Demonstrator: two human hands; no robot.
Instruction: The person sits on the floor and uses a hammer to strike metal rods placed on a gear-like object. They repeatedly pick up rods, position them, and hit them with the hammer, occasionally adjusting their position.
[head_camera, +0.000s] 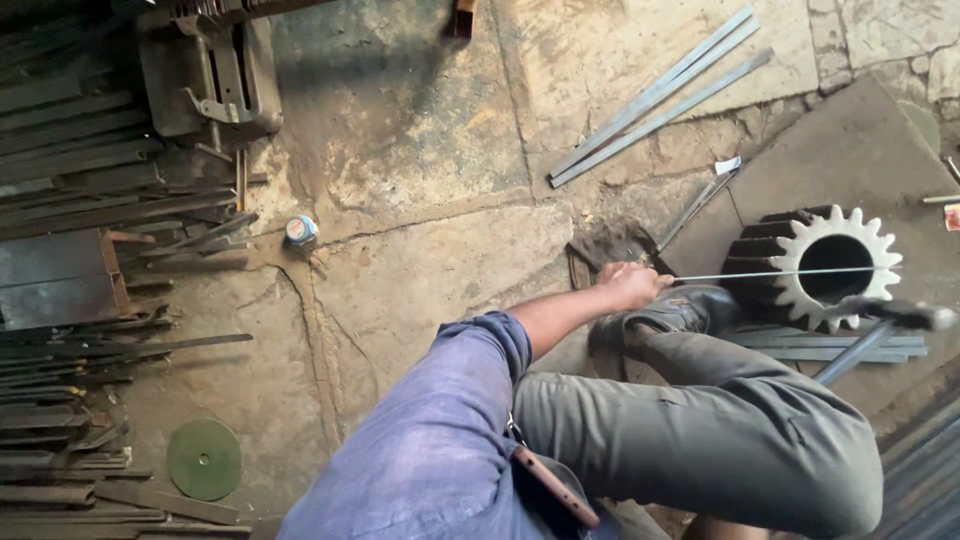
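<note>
My left hand (632, 284) is closed round a thin metal rod (790, 273) lying across the toothed gear (815, 265), w/ my shoe (665, 313) just below. Right hand not in view.

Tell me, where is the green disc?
The green disc lies flat on the floor at lower left of the head view, beside the stacked metal bars.

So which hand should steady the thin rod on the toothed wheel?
Left: the left hand grips the thin rod lying across the toothed wheel; the right hand is out of view.
</note>
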